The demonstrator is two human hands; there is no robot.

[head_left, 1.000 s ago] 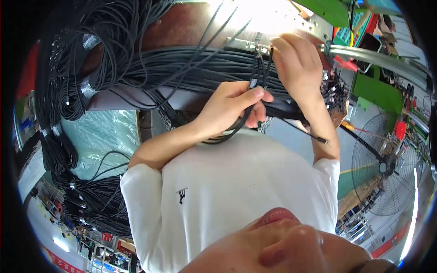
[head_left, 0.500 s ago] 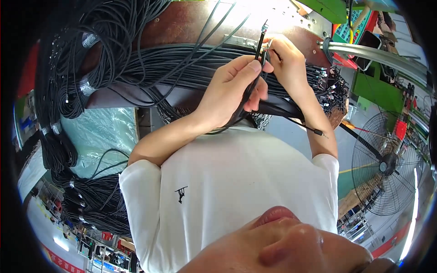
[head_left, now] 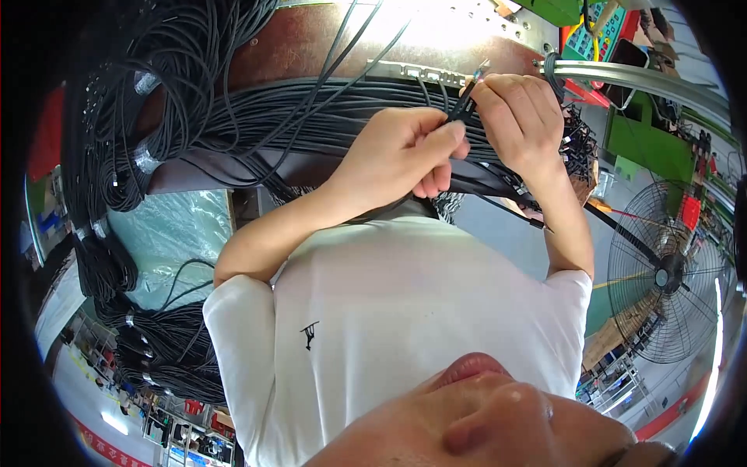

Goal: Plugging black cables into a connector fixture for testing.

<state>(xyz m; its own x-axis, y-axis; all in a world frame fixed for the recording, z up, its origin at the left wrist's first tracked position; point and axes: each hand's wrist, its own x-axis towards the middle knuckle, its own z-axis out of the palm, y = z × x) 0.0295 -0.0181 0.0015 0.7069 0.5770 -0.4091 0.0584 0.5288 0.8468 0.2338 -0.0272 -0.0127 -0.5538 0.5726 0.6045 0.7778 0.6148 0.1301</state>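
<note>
Far to the left of the hands, coiled bundles of black cable [head_left: 117, 156] hang beside a sheet of clear plastic film [head_left: 175, 241]. The left hand [head_left: 405, 152] is curled shut around a thin black cable end [head_left: 465, 105], pinching it against the right hand [head_left: 517, 117], whose fingers close on the same tip. Beneath both hands a long sheaf of black cables [head_left: 311, 124] lies across the brown workbench [head_left: 296, 43]. Right of the hands, a metal rail [head_left: 638, 78], green machinery [head_left: 642, 140] and a floor fan [head_left: 665, 272] stand.

Thin black cable [head_left: 465, 105], pinched upright between hands, tip seemingly bare metal.
</note>
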